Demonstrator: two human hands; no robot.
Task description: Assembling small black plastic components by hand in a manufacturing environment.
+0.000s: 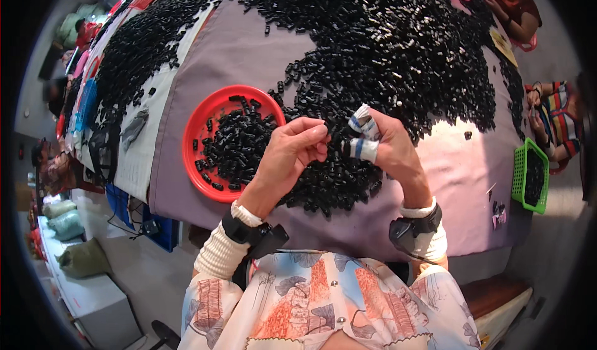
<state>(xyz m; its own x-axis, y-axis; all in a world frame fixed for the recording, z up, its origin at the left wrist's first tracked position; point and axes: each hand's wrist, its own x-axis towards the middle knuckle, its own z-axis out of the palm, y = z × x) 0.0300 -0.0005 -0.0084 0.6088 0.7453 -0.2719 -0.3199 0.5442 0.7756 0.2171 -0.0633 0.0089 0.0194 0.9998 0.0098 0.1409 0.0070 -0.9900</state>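
Clock directions start from the left grip and right grip, side by side above the table. A heap of small parts spreads on the table from eleven to two o'clock, and below the grips to six. At nine, a round tray holds loose pieces. At ten lies a second heap. At three, a basket sits at the table's edge. Beyond the table, toward eight, are sacks.

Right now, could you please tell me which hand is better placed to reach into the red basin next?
Probably the left hand: it is nearer the red basin, its wrist overlapping the rim in this view. The right hand is farther off, beyond the left.
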